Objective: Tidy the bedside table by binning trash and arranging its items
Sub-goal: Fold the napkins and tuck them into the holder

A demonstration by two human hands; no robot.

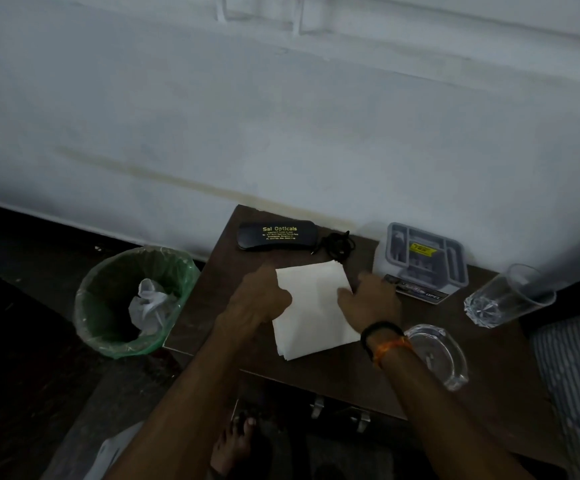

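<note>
Squaring up a stack of white napkins looks to be the step in hand: the stack lies flat at the middle of the brown counter, its layers slightly fanned at the near corner. The left hand rests on the stack's nine o'clock edge, its grip loosely curled with fingertips on the paper, pinching nothing that I can make out. The right hand presses at the three o'clock edge, fingers spread and flat, likewise closed around nothing.

At twelve o'clock from the napkins lies a black spectacle case, with a coiled black cable just beside it. At two o'clock stands a grey boxed item; further out at three o'clock is a clear drinking glass. A glass ashtray sits at four o'clock, near the right wrist. Off the counter at nine o'clock stands a green-lined bin holding a crumpled white bag.

Next, I judge, the edges need nudging inward from both sides until flush, then the stack needs a settled place among the other items.
</note>
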